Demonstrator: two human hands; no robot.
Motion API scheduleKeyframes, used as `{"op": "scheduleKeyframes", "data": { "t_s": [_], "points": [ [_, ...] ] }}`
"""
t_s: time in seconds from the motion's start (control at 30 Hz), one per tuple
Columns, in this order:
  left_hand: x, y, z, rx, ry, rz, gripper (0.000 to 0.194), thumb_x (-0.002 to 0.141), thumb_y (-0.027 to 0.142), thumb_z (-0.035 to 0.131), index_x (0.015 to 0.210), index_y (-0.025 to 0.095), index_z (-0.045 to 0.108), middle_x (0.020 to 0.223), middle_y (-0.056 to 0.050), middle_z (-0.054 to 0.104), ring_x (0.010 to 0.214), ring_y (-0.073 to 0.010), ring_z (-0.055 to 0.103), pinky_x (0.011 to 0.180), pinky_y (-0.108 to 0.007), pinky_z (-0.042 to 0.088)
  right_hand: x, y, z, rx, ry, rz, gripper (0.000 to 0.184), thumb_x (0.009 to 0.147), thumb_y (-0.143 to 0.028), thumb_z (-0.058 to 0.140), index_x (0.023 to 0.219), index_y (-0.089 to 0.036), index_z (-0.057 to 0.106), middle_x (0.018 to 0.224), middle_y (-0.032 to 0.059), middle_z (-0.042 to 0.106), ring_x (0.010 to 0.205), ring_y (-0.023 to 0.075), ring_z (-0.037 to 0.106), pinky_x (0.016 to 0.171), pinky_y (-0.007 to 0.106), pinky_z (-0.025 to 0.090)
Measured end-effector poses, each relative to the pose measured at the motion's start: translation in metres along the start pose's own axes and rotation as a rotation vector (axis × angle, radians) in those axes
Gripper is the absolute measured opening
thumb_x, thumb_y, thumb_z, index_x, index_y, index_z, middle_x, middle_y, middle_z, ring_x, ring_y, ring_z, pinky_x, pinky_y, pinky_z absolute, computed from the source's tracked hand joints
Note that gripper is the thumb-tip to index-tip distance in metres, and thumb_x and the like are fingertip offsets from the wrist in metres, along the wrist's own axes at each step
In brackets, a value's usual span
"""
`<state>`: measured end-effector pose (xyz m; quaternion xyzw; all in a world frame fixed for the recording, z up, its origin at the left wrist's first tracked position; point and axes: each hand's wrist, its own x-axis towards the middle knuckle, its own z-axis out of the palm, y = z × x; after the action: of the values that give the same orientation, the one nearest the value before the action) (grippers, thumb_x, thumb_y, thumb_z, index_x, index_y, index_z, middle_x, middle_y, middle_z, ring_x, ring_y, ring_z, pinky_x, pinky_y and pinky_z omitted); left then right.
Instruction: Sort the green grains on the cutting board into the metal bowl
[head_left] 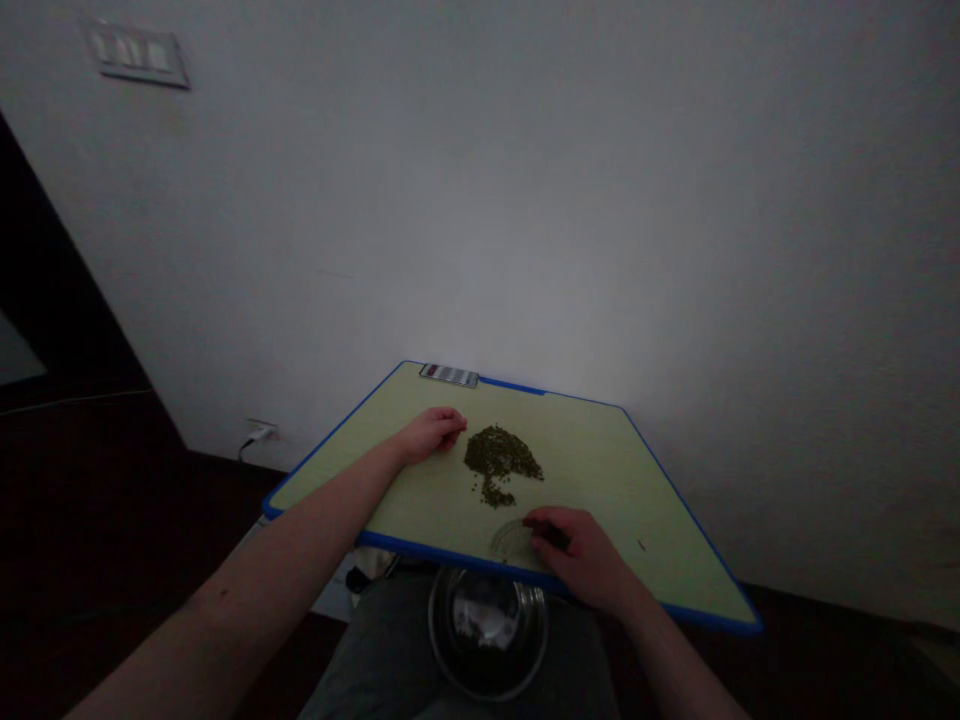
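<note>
A small pale green table [600,460] with a blue rim stands against a white wall. A heap of small green grains [499,458] lies on its middle. My left hand [431,432] rests on the table just left of the heap, fingers curled loosely toward it. My right hand [581,555] lies at the near edge, its fingers bent over a small clear round lid or dish [512,540]. A steel bowl [487,630] sits on my lap under the table's near edge, with some grains in it.
A small striped flat object [448,375] lies at the table's far edge by the wall. A switch plate [136,52] hangs high on the wall at the left. A plug and socket [259,433] sit low on the wall. The floor around is dark.
</note>
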<state>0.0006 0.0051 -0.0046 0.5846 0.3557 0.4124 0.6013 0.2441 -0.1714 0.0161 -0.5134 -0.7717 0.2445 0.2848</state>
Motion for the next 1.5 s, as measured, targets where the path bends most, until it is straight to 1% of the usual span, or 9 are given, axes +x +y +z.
{"op": "scheduleKeyframes", "data": {
  "t_s": [0.13, 0.33, 0.57, 0.7, 1.0, 1.13, 1.37, 1.5],
  "points": [
    [0.000, 0.001, 0.000, -0.003, 0.004, 0.000, 0.019, 0.067, 0.031, 0.060, 0.066, 0.014, 0.051, 0.047, 0.004, 0.045, 0.039, -0.0050, 0.039, 0.038, -0.019, 0.026, -0.004, 0.002, 0.000, 0.001, -0.001, 0.002, 0.024, 0.074, -0.021, 0.050, 0.093, -0.017, 0.065, 0.083, 0.0056, 0.068, 0.073, 0.0169, 0.061, 0.067, 0.029, 0.048],
    [0.000, -0.001, -0.001, 0.004, -0.004, -0.001, 0.021, 0.067, 0.032, 0.060, 0.066, 0.014, 0.051, 0.047, 0.004, 0.045, 0.038, -0.0048, 0.038, 0.038, -0.019, 0.025, -0.006, 0.003, -0.001, -0.001, -0.002, 0.000, 0.024, 0.074, -0.021, 0.051, 0.093, -0.017, 0.066, 0.083, 0.0053, 0.068, 0.074, 0.0167, 0.061, 0.068, 0.028, 0.048],
    [0.000, 0.001, -0.001, -0.009, -0.016, 0.003, 0.022, 0.066, 0.033, 0.061, 0.065, 0.014, 0.050, 0.049, 0.004, 0.044, 0.039, -0.0045, 0.038, 0.038, -0.019, 0.026, -0.007, 0.007, 0.000, 0.007, 0.025, 0.009, 0.024, 0.073, -0.021, 0.052, 0.092, -0.018, 0.066, 0.086, 0.0058, 0.067, 0.076, 0.0173, 0.061, 0.070, 0.029, 0.048],
    [-0.001, 0.002, 0.000, 0.003, -0.011, -0.008, 0.023, 0.067, 0.034, 0.061, 0.066, 0.014, 0.050, 0.048, 0.004, 0.044, 0.039, -0.0045, 0.038, 0.038, -0.019, 0.025, -0.008, 0.011, 0.000, 0.024, 0.027, 0.011, 0.023, 0.074, -0.023, 0.052, 0.092, -0.018, 0.065, 0.083, 0.0056, 0.067, 0.074, 0.0171, 0.061, 0.068, 0.029, 0.048],
    [-0.003, 0.001, -0.001, 0.029, -0.005, 0.012, 0.020, 0.068, 0.032, 0.059, 0.064, 0.015, 0.049, 0.046, 0.004, 0.045, 0.038, -0.0052, 0.039, 0.038, -0.020, 0.025, -0.001, 0.014, -0.007, -0.077, 0.164, 0.096, 0.027, 0.076, -0.026, 0.046, 0.096, -0.016, 0.062, 0.083, 0.0058, 0.066, 0.072, 0.0171, 0.060, 0.069, 0.030, 0.046],
    [-0.002, -0.002, -0.002, 0.004, -0.017, 0.025, 0.019, 0.068, 0.031, 0.059, 0.065, 0.015, 0.049, 0.046, 0.004, 0.045, 0.037, -0.0054, 0.038, 0.038, -0.020, 0.025, 0.002, 0.018, -0.007, -0.128, 0.219, 0.126, 0.028, 0.075, -0.027, 0.046, 0.097, -0.016, 0.062, 0.081, 0.0055, 0.066, 0.072, 0.0172, 0.060, 0.069, 0.029, 0.046],
    [-0.001, -0.004, -0.003, -0.003, -0.012, 0.026, 0.019, 0.067, 0.031, 0.060, 0.066, 0.015, 0.050, 0.048, 0.004, 0.045, 0.038, -0.0053, 0.040, 0.038, -0.020, 0.027, 0.004, 0.024, -0.007, -0.138, 0.245, 0.156, 0.030, 0.077, -0.028, 0.045, 0.098, -0.016, 0.061, 0.080, 0.0054, 0.066, 0.071, 0.0172, 0.059, 0.070, 0.030, 0.045],
    [-0.001, -0.003, -0.002, 0.005, -0.011, 0.024, 0.019, 0.067, 0.031, 0.060, 0.065, 0.015, 0.049, 0.047, 0.005, 0.045, 0.038, -0.0052, 0.039, 0.038, -0.020, 0.026, 0.006, 0.024, -0.007, -0.148, 0.240, 0.135, 0.030, 0.077, -0.027, 0.045, 0.099, -0.016, 0.061, 0.083, 0.0063, 0.066, 0.074, 0.0176, 0.059, 0.072, 0.030, 0.045]
  ]
}}
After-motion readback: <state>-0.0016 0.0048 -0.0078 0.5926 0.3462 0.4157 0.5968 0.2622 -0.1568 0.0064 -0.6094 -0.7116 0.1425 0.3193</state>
